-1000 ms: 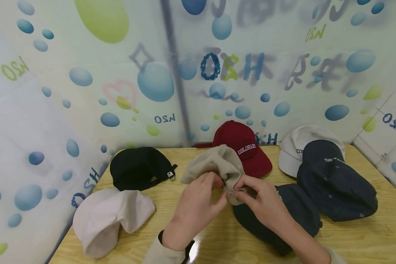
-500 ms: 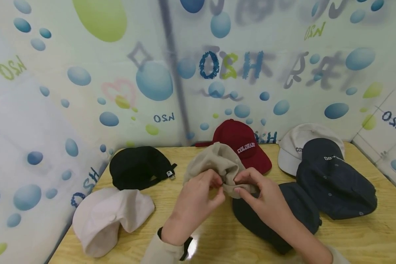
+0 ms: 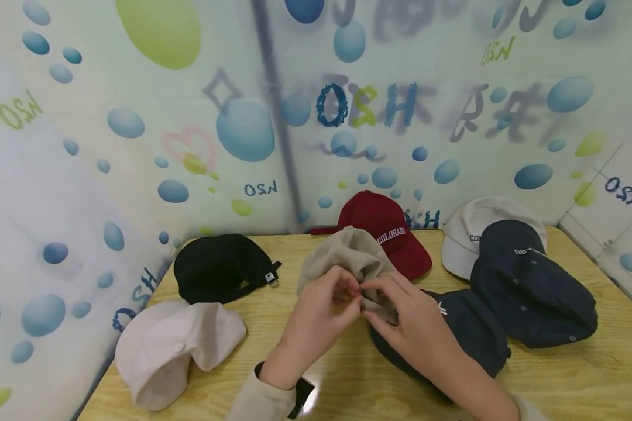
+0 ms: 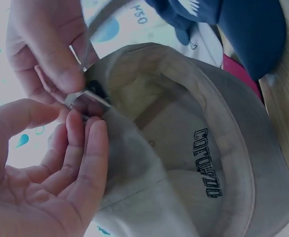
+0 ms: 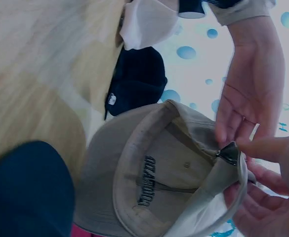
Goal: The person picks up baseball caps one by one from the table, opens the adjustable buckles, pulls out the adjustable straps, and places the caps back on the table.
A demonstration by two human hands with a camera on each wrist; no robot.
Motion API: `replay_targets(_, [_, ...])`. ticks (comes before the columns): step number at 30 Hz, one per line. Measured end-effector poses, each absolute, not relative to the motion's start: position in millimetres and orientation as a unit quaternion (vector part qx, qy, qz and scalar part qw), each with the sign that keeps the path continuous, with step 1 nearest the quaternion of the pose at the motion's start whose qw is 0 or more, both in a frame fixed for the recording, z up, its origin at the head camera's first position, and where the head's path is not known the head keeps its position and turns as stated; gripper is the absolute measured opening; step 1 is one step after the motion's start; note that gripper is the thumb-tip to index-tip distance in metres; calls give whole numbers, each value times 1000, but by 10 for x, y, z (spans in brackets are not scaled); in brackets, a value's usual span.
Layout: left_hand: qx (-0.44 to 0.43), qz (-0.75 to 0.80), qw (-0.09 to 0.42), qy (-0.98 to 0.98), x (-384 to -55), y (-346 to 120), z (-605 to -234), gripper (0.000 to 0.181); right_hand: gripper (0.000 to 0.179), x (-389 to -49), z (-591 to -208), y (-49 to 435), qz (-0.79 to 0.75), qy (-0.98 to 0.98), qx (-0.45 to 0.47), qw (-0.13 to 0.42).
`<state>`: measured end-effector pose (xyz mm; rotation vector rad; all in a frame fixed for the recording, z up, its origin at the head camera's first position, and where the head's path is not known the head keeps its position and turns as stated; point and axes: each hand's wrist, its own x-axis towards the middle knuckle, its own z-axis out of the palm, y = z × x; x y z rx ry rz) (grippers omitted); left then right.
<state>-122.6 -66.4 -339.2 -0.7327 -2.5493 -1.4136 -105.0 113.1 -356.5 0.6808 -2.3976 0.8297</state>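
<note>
A beige baseball cap (image 3: 323,254) is held up between both hands, its inside turned toward the wrist views, where the embroidered lettering (image 4: 207,163) shows from behind. My left hand (image 3: 311,318) holds the cap's back edge beside the metal buckle (image 5: 228,153) of its closure. Opposite it, my right hand (image 3: 423,327) pinches the cap's strap (image 5: 242,180) close to that buckle. The strap stands out in a loop in the right wrist view. Fingertips of both hands nearly meet, hiding part of the buckle in the head view.
A black cap (image 3: 216,266) and a pale pink cap (image 3: 155,345) lie left on the wooden table (image 3: 274,327). Behind the hands sits a red cap (image 3: 368,219). To the right are a light grey cap (image 3: 458,254) and two navy caps, one upper (image 3: 537,292), one lower (image 3: 474,327).
My right hand has moved left, bringing its fingertips up to the left hand's at the back of the beige cap. The left hand stays nearly in place. Other caps lie as before.
</note>
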Motion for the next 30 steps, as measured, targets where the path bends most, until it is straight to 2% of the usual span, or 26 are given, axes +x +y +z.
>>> replay_targets(3, [-257, -460, 74, -847, -1226, -683, -3381, 13, 39, -1065, -3593, 1136, 317, -880, 245, 254])
replay_targets(9, [-330, -261, 213, -882, -1276, -729, -3479, 28, 37, -1094, -3612, 1164, 376, -861, 238, 249])
replay_targets(14, [-342, -152, 280, -884, -1312, -711, -3574, 43, 33, -1112, -3610, 1180, 422, -845, 226, 238])
replay_targets(19, [-333, -70, 342, -876, -1341, -658, -3612, 30, 30, -1124, -3621, 1186, 445, -836, 228, 227])
replay_targets(23, [-327, -42, 369, -869, -1350, -636, -3600, 26, 29, -1124, -3620, 1193, 420, -847, 229, 233])
replay_targets(30, [-322, -56, 364, -872, -1319, -642, -3578, 35, 39, -1093, -3622, 1184, 319, -879, 244, 256])
